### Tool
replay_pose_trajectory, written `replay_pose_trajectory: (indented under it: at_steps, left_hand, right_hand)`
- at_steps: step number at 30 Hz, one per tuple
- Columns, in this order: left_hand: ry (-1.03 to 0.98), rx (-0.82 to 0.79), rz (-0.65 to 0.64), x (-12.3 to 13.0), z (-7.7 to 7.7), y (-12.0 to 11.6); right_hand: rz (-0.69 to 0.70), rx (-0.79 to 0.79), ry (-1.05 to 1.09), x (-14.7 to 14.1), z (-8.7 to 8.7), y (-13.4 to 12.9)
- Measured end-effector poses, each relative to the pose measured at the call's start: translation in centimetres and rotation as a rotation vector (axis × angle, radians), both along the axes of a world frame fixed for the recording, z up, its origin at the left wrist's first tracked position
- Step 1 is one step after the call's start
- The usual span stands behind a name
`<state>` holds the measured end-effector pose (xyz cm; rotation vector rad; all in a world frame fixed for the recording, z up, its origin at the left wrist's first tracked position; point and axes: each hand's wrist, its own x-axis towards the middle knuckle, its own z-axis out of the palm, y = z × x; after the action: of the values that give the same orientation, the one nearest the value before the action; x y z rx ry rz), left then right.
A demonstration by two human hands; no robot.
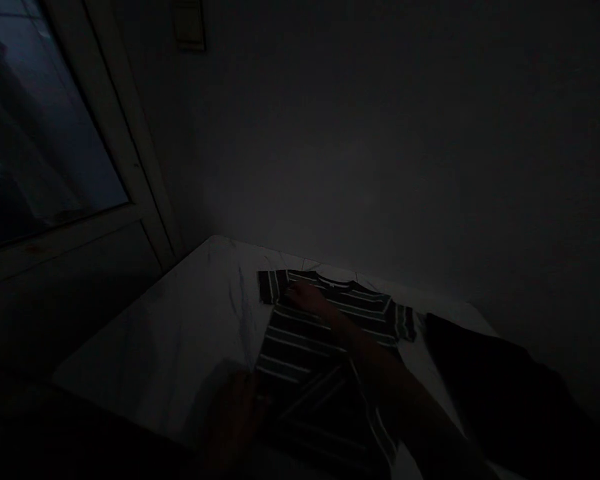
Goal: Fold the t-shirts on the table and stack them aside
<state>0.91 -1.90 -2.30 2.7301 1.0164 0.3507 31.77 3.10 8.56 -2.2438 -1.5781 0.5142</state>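
Observation:
The picture is very dark. A dark striped short-sleeved shirt (300, 333) lies spread on a pale table (180, 333), its collar toward the wall and its lower part creased by a diagonal fold. My right hand (307, 297) reaches across it and rests on the upper left part, close to the left sleeve; its fingers are too dim to make out. Beside the shirt's lower left edge is my left hand (240, 403), at or touching the cloth. Its fingers are partly lost in shadow.
To the right of the shirt lies a black cloth (505, 380) on the table. A grey wall (370, 147) stands behind the table. At the left is a door (125, 133) with a glass pane, and a switch plate (189, 25) is on the wall.

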Motion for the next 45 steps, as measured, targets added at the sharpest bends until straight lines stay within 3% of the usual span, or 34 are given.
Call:
replay_pose_trajectory:
  at_steps: [3,6,9,12,17,20,23,27,31,34,38,41,45]
  left_hand:
    - [-0.063,-0.041,-0.167,-0.4,0.8,-0.3]
    - [-0.063,-0.048,-0.238,-0.9,-0.8,-0.3]
    - [-0.091,0.004,-0.242,-1.3,-2.9,0.1]
    - [-0.094,0.025,-0.243,-1.4,-3.6,0.8]
    - [-0.046,-0.064,-0.304,-1.3,-1.9,1.5]
    - [-0.071,-0.028,-0.276,-1.6,-1.4,1.3]
    - [-0.076,0.079,-0.263,-2.5,-1.5,1.3]
    - [-0.061,0.168,-0.31,-4.0,-1.4,1.9]
    - [-0.089,0.159,-0.335,-4.9,-0.6,2.2]
    - [-0.083,0.106,-0.269,-5.4,-0.6,2.1]
    - [-0.117,0.07,-0.135,-6.1,-1.5,1.9]
    - [-0.151,0.046,-0.133,-6.4,-1.9,1.9]
    - [-0.142,0.03,-0.157,-5.9,-1.3,1.5]
  right_hand:
    - [0.053,-0.059,0.022,2.1,0.3,-8.9]
    - [0.041,-0.076,-0.049,1.4,-0.6,-17.7]
    - [-0.076,-0.126,-0.188,-1.2,-2.4,-22.9]
    - [-0.217,-0.184,-0.268,-3.5,-3.8,-24.0]
    - [-0.338,-0.177,-0.238,-4.3,-3.5,-24.8]
    - [-0.47,0.043,-0.209,-4.1,-3.3,-28.7]
    - [-0.635,0.259,-0.151,-3.8,-4.3,-34.2]
    - [-0.744,0.308,-0.088,-3.6,-6.6,-39.2]
    - [-0.781,0.232,-0.079,-3.6,-7.6,-40.7]
    - [-0.742,0.248,-0.06,-4.0,-7.7,-41.7]
    - [-0.613,0.406,-0.088,-5.5,-8.1,-43.2]
    - [-0.542,0.497,-0.158,-7.1,-8.9,-43.3]
    - [-0.648,0.35,-0.165,-8.1,-9.8,-42.0]
